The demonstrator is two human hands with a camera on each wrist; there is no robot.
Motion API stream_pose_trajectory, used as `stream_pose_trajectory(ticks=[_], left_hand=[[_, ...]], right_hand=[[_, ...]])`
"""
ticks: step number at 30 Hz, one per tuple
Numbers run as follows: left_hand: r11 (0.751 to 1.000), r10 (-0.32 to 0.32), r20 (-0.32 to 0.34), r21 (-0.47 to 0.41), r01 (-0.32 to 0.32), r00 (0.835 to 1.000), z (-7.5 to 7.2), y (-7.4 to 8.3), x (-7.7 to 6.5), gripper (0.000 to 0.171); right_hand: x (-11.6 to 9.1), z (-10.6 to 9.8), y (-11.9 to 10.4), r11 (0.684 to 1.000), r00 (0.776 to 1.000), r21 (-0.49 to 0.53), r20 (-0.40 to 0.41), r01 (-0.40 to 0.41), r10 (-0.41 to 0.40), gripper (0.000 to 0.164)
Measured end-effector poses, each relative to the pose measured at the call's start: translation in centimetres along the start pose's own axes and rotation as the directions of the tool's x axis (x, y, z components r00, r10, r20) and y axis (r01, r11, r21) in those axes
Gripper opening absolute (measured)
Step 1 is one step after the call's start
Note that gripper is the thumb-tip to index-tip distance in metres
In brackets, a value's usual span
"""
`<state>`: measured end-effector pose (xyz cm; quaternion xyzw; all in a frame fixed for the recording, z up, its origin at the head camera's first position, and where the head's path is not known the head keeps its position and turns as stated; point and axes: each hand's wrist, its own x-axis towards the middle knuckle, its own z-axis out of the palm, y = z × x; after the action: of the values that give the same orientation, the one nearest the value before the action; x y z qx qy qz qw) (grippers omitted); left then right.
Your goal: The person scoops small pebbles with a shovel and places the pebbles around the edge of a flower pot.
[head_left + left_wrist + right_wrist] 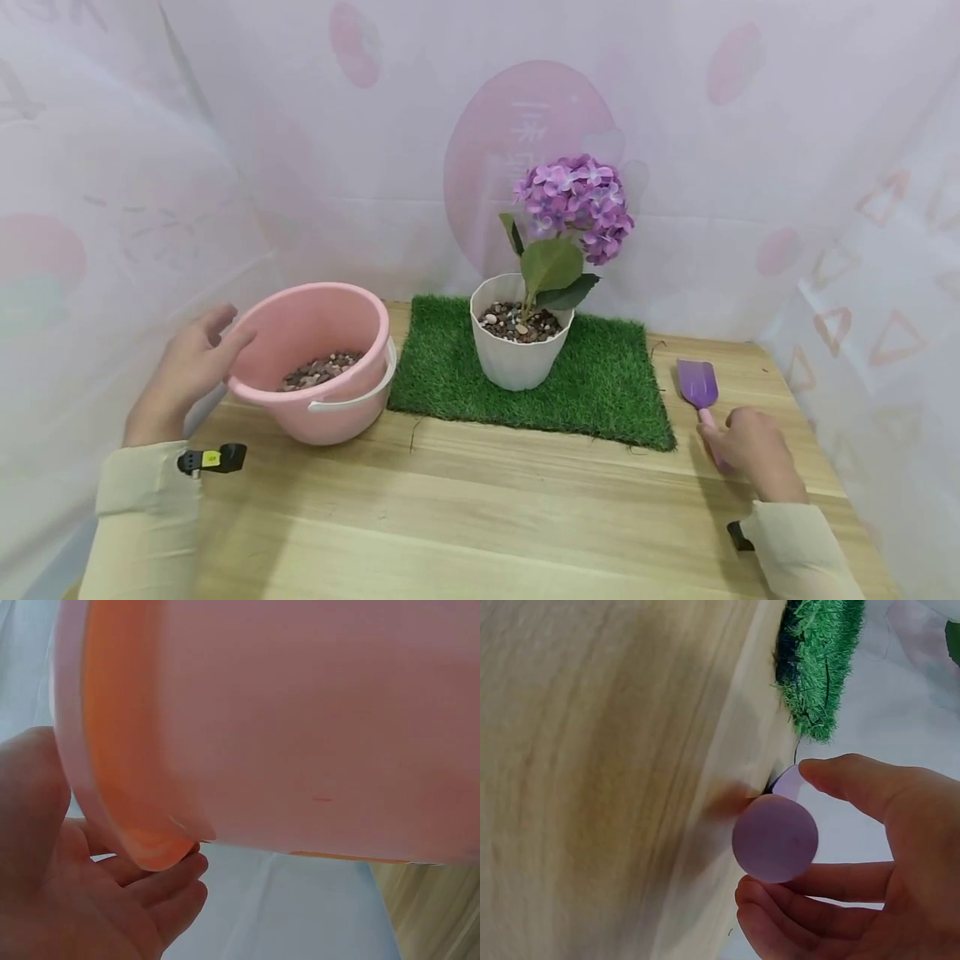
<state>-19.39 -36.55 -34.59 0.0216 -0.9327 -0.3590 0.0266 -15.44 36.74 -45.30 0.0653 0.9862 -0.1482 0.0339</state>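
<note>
On the left, a pink bucket (330, 292) with a white handle (360, 396) contains small mixed pebbles (322, 371). My left hand (191, 358) is at its left rim, thumb over the edge in the head view. From the left wrist, the fingers (176, 892) show loosely spread beneath the lip of the rim (154, 851). A small garden shovel, with a purple blade (698, 383) and pink handle (708, 425), lies at the right. Around its handle is my right hand (753, 446); thumb and fingers stand apart on either side of the round handle end (775, 838).
A purple hydrangea (577, 200) grows from a white pot (517, 362) filled with pebbles. The pot stands on a green turf mat (607, 400) at the back of the wooden table (480, 508). Pale printed cloth (360, 167) hangs behind and along both sides.
</note>
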Motion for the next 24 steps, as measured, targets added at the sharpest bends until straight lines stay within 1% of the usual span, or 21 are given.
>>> stream_pose_trajectory(ticks=[2,6,11,15,17,18,19,20,22,24], left_hand=[[0.999,-0.001,0.001,-0.046,0.001,1.000,0.3,-0.5,0.2,0.085],[0.991,0.002,-0.023,-0.133,-0.005,1.000,1.0,-1.1,0.7,0.078],[0.977,-0.055,-0.050,-0.209,0.043,0.997,1.3,-1.4,1.0,0.077],[0.964,-0.087,-0.038,-0.255,0.075,0.995,1.3,-1.9,1.4,0.073],[0.932,-0.090,-0.018,-0.354,0.078,0.996,1.3,-2.3,1.6,0.069],[0.903,-0.091,-0.005,-0.422,0.080,0.996,1.4,-2.5,1.7,0.067],[0.866,-0.088,0.007,-0.494,0.080,0.996,1.4,-2.7,1.8,0.065],[0.822,-0.088,0.018,-0.564,0.082,0.996,1.4,-2.8,1.9,0.064],[0.724,-0.087,0.038,-0.684,0.089,0.996,1.4,-3.0,2.0,0.064],[0.668,-0.086,0.052,-0.738,0.097,0.995,1.4,-3.0,2.0,0.064]], right_hand=[[0.0,0.2,0.0,1.000,1.000,0.012,0.009,0.000,0.000,0.048],[-0.1,0.6,0.2,0.999,1.000,0.039,0.015,0.000,-0.001,0.042],[0.0,1.0,0.3,0.998,0.999,0.054,-0.013,0.032,-0.032,0.038],[0.3,1.0,0.7,0.997,0.999,0.063,-0.009,0.035,-0.035,0.029],[0.4,1.0,0.9,0.997,1.000,0.073,0.006,0.026,-0.027,0.026],[0.4,1.0,1.0,0.997,1.000,0.076,0.015,0.021,-0.022,0.026],[0.4,0.9,1.1,0.997,1.000,0.076,0.020,0.020,-0.022,0.026],[0.4,0.9,1.1,0.997,1.000,0.078,0.022,0.020,-0.022,0.027],[0.4,0.8,1.2,0.996,0.999,0.086,0.027,0.018,-0.020,0.027],[0.4,0.7,1.3,0.996,1.000,0.091,0.023,0.019,-0.021,0.027]])
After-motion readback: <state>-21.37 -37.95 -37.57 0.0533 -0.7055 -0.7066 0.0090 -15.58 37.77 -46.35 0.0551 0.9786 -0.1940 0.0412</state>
